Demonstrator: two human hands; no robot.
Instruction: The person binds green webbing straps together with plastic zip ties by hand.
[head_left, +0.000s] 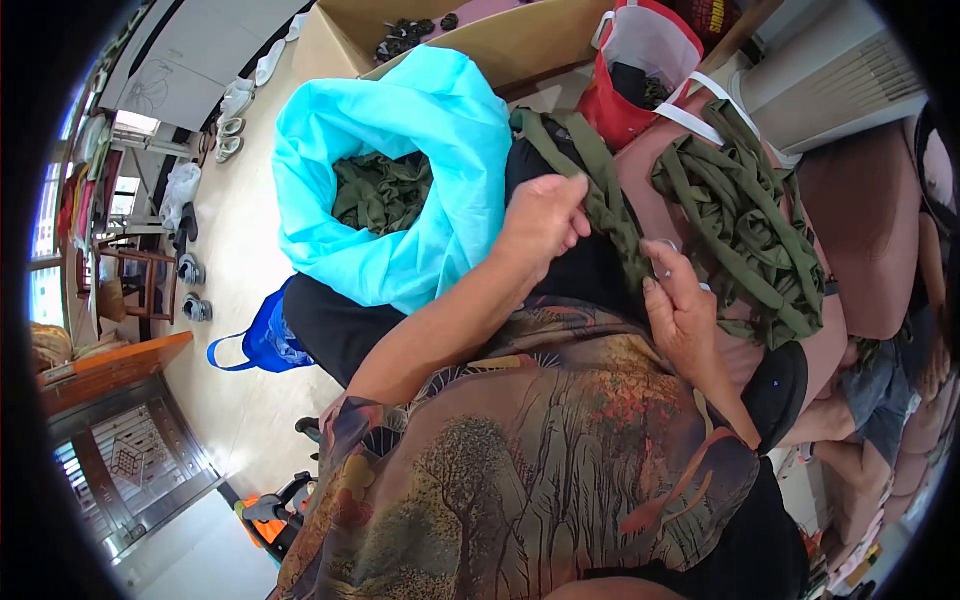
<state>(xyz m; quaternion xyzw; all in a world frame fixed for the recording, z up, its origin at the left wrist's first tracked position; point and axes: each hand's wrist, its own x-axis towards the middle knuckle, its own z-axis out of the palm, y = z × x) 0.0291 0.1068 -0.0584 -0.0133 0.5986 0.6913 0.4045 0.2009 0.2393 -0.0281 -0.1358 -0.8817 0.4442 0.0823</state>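
My left hand [543, 222] pinches an olive-green fabric strap [600, 185] that runs over my dark-trousered lap. My right hand [680, 305] grips the same strap lower down, fingers closed around it. A tangled heap of more green straps [745, 215] lies on the reddish-brown sofa seat [860, 230] just right of my right hand. Left of my left hand stands an open light-blue plastic bag [420, 130] with more green straps [380, 192] inside.
A red and white bag [640, 75] and a cardboard box [500, 35] sit beyond my knees. A blue bag [262, 340] lies on the pale floor. Shoes [192, 290] line the left wall. Another person's legs [870, 400] show at the right.
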